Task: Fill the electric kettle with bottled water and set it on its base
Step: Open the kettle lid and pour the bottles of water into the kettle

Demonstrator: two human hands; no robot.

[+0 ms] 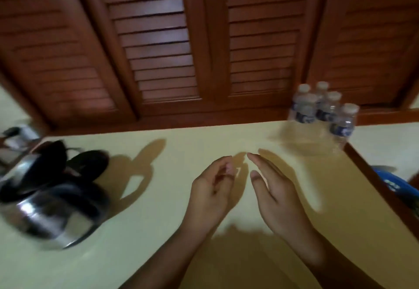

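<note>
A steel electric kettle [45,218] with a black handle and lid stands at the left of the pale tabletop [158,232]. Behind it lies a black round base [89,164]. Several small water bottles [324,111] with white caps and blue labels stand grouped at the table's far right corner. My left hand [210,189] hovers over the middle of the table with fingers loosely curled and nothing in it. My right hand [272,193] is beside it, fingers straight and apart, empty. Neither hand touches anything. The picture is blurred by motion.
Brown louvred wooden doors [204,50] rise behind the table. A dark wooden rim [374,182] runs along the table's right edge, with a blue object [394,182] beyond it. Dim items [15,136] sit at the far left edge.
</note>
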